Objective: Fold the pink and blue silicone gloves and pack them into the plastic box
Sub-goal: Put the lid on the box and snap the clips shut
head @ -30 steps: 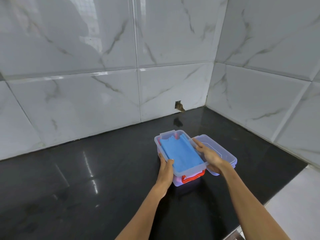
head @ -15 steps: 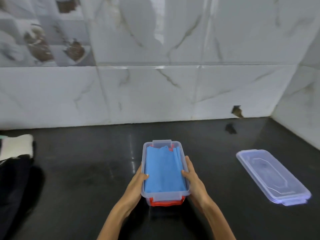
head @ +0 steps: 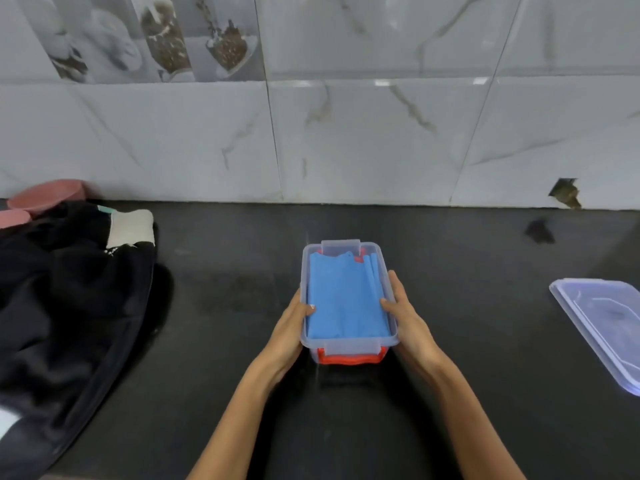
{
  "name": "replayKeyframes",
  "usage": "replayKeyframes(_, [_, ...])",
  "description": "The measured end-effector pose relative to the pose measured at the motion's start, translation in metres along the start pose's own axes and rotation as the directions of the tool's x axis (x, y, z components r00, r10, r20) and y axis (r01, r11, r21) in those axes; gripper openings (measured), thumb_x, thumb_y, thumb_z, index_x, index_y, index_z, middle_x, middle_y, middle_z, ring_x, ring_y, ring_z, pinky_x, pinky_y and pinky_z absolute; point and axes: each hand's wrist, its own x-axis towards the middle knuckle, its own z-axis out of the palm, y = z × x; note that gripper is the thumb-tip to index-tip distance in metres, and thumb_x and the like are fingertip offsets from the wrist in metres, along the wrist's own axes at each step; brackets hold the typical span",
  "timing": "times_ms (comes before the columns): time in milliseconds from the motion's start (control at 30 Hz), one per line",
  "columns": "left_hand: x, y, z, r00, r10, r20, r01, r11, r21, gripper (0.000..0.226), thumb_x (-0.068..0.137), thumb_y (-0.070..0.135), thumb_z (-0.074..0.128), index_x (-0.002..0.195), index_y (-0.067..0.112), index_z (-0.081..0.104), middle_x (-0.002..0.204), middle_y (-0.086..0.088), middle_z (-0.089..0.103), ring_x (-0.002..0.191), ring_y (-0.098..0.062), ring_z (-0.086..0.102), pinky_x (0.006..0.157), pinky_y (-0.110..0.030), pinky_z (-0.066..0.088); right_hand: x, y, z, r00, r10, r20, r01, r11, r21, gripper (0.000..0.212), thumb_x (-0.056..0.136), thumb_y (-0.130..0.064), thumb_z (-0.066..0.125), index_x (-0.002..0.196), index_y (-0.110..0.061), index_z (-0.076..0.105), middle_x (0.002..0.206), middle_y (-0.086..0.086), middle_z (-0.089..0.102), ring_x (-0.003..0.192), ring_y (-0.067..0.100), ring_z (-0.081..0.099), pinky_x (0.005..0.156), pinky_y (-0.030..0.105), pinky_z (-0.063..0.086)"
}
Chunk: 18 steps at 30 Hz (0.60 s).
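Observation:
A clear plastic box (head: 341,246) with a red latch stands on the black counter in the middle of the head view. Folded blue silicone gloves (head: 343,299) fill its top; a sliver of red-pink shows at the back right corner beneath them. My left hand (head: 289,327) grips the box's left wall with the thumb over the rim. On the opposite wall my right hand (head: 407,317) holds on in the same way, thumb resting on the blue gloves. The box's clear lid (head: 602,327) lies apart on the counter at the far right.
A heap of black cloth (head: 65,299) with a white patch covers the counter's left side. Pink round containers (head: 45,197) stand behind it against the marble-tiled wall (head: 346,140). A chipped hole (head: 564,194) marks the wall at the right.
The box has been carried left, away from its lid, and set in front of me. The view has swung left, bringing the black cloth and pink containers into sight.

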Motion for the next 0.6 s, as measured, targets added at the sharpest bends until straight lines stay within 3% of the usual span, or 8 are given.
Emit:
replayKeyframes(133, [-0.003,0.004,0.001,1.000,-0.011,0.018,0.010,0.997,0.071,0.051,0.086,0.029,0.056,0.135,0.032,0.044,0.125,0.003,0.064,0.112,-0.018,0.063,0.088,-0.039,0.056,-0.001,-0.002,0.003,1.000,-0.008,-0.023,0.008,1.000,0.023,0.056,0.096,-0.032,0.046,0.144,-0.047,0.020,0.149,-0.015,0.034,0.128,0.014,0.048,0.110,0.046,0.038])
replayKeyframes(200, [-0.007,0.009,0.004,0.999,0.007,-0.036,0.001,0.981,0.196,0.053,0.094,0.024,0.050,0.143,0.030,0.034,0.136,0.004,0.056,0.116,-0.013,0.060,0.092,-0.032,0.053,-0.004,-0.003,0.002,1.000,-0.010,-0.007,0.010,1.000,0.030,0.054,0.095,-0.039,0.047,0.144,-0.043,0.024,0.149,-0.012,0.037,0.129,0.014,0.047,0.110,0.047,0.037])
replayKeyframes(300, [-0.014,0.021,0.011,0.955,0.193,-0.227,-0.053,0.859,0.509,0.071,0.096,0.022,0.049,0.151,0.032,0.006,0.157,0.008,0.019,0.137,-0.008,0.028,0.103,-0.024,0.029,-0.011,-0.006,-0.007,0.998,-0.023,-0.059,0.024,1.000,0.018,0.058,0.092,-0.051,0.045,0.145,-0.037,0.027,0.151,-0.011,0.035,0.136,0.013,0.038,0.114,0.046,0.031])
replayKeyframes(400, [-0.021,0.034,0.029,0.883,0.374,-0.284,-0.125,0.770,0.626,0.073,0.094,0.026,0.051,0.150,0.035,0.004,0.159,0.008,0.012,0.142,-0.012,0.019,0.110,-0.037,0.028,-0.021,-0.010,-0.032,0.978,-0.045,-0.206,0.056,0.997,0.050,0.046,0.099,-0.039,0.037,0.144,-0.031,0.033,0.149,-0.012,0.037,0.137,0.012,0.036,0.115,0.039,0.029])
replayKeyframes(467, [-0.020,0.041,0.049,0.854,0.458,-0.247,-0.204,0.731,0.651,0.069,0.095,0.022,0.049,0.150,0.033,0.010,0.154,0.009,0.025,0.128,0.004,0.033,0.101,-0.022,0.034,-0.031,-0.013,-0.054,0.950,-0.051,-0.308,0.074,0.995,0.064,0.043,0.100,-0.036,0.035,0.142,-0.028,0.037,0.145,-0.013,0.042,0.135,0.012,0.038,0.113,0.036,0.030])
replayKeyframes(533, [-0.014,0.041,0.077,0.846,0.499,-0.189,-0.288,0.726,0.625,0.065,0.094,0.012,0.048,0.149,0.030,0.019,0.128,0.014,0.051,0.082,0.022,0.049,0.072,0.000,0.038,-0.045,-0.015,-0.076,0.920,-0.044,-0.390,0.087,0.992,0.093,0.042,0.100,-0.036,0.035,0.141,-0.027,0.040,0.141,-0.014,0.046,0.134,0.012,0.040,0.112,0.036,0.032])
replayKeyframes(567, [-0.010,0.039,0.093,0.855,0.491,-0.169,-0.307,0.740,0.599,0.064,0.094,0.009,0.048,0.148,0.030,0.023,0.110,0.020,0.056,0.062,0.019,0.050,0.056,0.000,0.038,-0.052,-0.016,-0.087,0.904,-0.042,-0.425,0.094,0.990,0.102,0.042,0.100,-0.036,0.035,0.140,-0.027,0.041,0.139,-0.014,0.048,0.134,0.012,0.041,0.111,0.037,0.032])
replayKeyframes(600, [-0.006,0.035,0.110,0.868,0.477,-0.140,-0.321,0.754,0.573,0.063,0.093,0.008,0.049,0.147,0.031,0.025,0.101,0.029,0.057,0.056,0.018,0.051,0.052,-0.001,0.039,-0.060,-0.016,-0.097,0.888,-0.043,-0.458,0.101,0.989,0.104,0.042,0.100,-0.036,0.035,0.140,-0.026,0.042,0.137,-0.015,0.049,0.133,0.012,0.041,0.111,0.037,0.033])
